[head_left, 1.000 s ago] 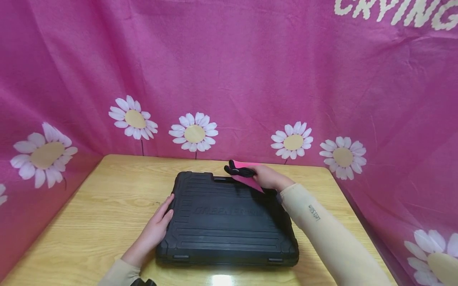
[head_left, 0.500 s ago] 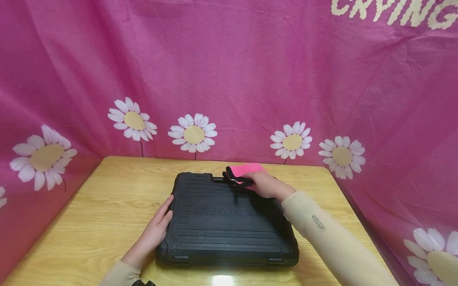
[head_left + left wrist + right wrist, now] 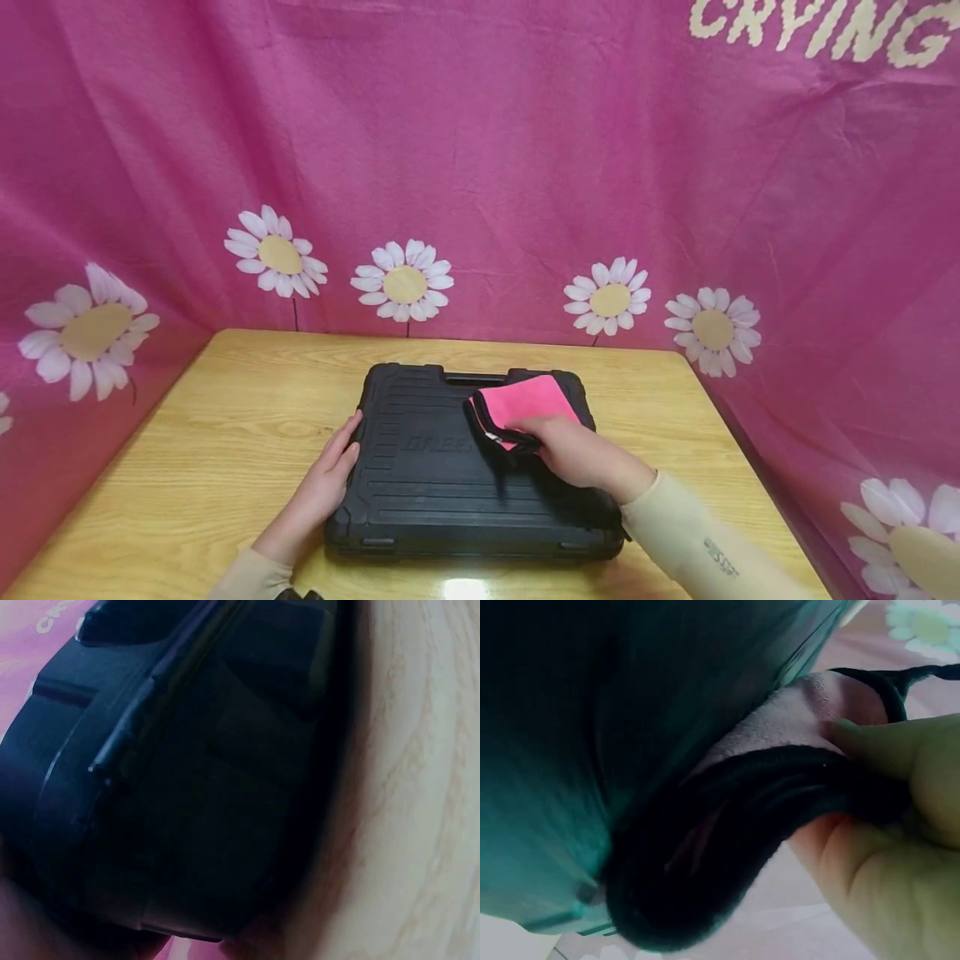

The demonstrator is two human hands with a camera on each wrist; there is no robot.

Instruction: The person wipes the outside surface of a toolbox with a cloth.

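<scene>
A black hard plastic case (image 3: 420,467) with ridges and raised lettering lies flat on the wooden table. Along its left side rests my left hand (image 3: 324,479), fingers and thumb fairly straight against the edge. My right hand (image 3: 573,450) pinches a folded pink cloth (image 3: 528,398) with black edging over the right half of the case. In the right wrist view the thumb presses on the folded cloth (image 3: 772,727), whose black border (image 3: 675,907) loops down beside the dark case (image 3: 562,750). The left wrist view shows the side of the case (image 3: 202,802) close up.
The light wooden table (image 3: 225,433) extends around the case. A pink curtain (image 3: 495,167) with daisies hangs behind and at both sides. The case has a handle (image 3: 476,379) at its far edge and latches (image 3: 378,543) at its near edge.
My right hand has drawn the pink cloth from the far edge of the case toward me, over its lid. The left hand and the case have stayed in place.
</scene>
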